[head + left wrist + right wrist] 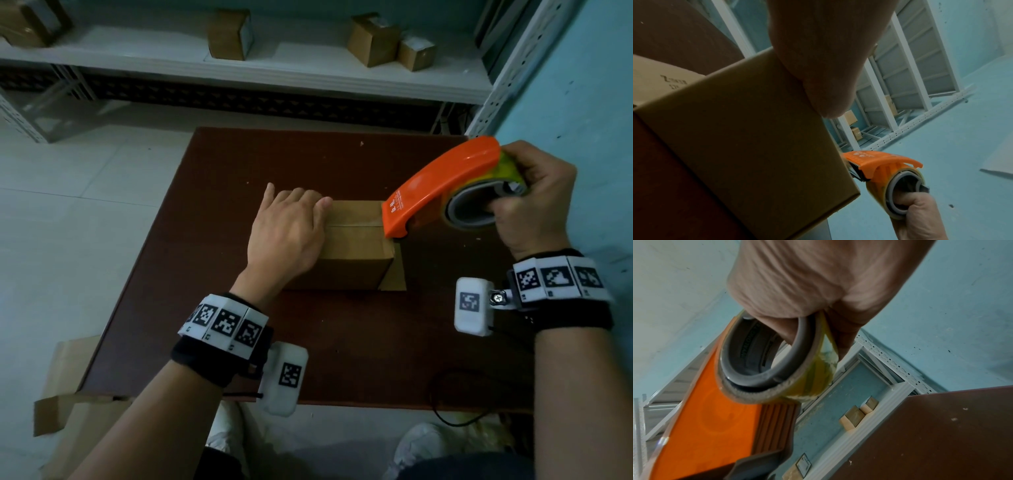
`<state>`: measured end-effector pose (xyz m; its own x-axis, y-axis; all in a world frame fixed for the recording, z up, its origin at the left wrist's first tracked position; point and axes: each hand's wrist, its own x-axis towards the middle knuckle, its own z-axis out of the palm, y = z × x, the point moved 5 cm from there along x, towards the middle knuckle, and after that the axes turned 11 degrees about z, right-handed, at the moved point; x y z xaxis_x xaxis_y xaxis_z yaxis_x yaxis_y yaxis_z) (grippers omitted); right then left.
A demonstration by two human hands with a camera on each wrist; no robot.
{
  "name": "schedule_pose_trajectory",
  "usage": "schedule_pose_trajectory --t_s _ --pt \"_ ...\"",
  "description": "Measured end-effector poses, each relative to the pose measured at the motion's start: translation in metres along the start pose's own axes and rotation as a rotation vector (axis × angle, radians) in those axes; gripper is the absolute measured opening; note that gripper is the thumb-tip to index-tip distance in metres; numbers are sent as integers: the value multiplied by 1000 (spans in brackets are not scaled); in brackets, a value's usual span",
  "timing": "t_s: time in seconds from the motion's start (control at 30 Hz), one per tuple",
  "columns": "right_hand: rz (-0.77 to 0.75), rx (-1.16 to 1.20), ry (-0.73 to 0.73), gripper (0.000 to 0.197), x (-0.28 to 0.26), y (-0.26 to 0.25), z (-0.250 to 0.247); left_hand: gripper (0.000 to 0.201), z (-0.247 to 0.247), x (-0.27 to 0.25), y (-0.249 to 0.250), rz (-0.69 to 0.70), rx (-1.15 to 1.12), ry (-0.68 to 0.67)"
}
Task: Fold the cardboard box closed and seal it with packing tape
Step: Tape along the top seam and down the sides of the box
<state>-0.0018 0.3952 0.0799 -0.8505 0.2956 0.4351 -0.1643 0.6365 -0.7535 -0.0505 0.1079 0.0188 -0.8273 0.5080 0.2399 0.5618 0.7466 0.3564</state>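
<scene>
A small brown cardboard box (352,240) (748,129) stands closed on the dark brown table (239,157), a strip of clear tape lying along its top seam. My left hand (287,226) (826,65) lies flat on the box's left end, fingers straight. My right hand (534,202) (818,293) grips an orange tape dispenser (442,185) (879,164) (705,415) through the grey core of its roll. The dispenser's cutter end sits at the box's right top edge. One bottom flap sticks out at the box's right foot.
A white metal shelf (308,72) behind the table carries several small cardboard boxes (373,39). Flat cardboard (75,394) lies on the floor at the lower left. A black cable (448,411) loops at the table's near right edge. A blue wall (582,85) stands on the right.
</scene>
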Motion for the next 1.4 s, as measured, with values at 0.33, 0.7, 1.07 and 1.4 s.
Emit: schedule_pose_trajectory --t_s 0.33,0.7,1.07,1.4 --pt "-27 -26 9 32 1 -2 0 42 -3 5 21 -3 84 -76" --pt "-15 -37 5 31 2 0 0 61 8 3 31 36 136 -54" --pt "-17 -17 4 29 1 -2 0 42 17 11 47 135 94 -59" --pt "-3 3 9 29 2 2 0 41 20 14 53 137 164 -61"
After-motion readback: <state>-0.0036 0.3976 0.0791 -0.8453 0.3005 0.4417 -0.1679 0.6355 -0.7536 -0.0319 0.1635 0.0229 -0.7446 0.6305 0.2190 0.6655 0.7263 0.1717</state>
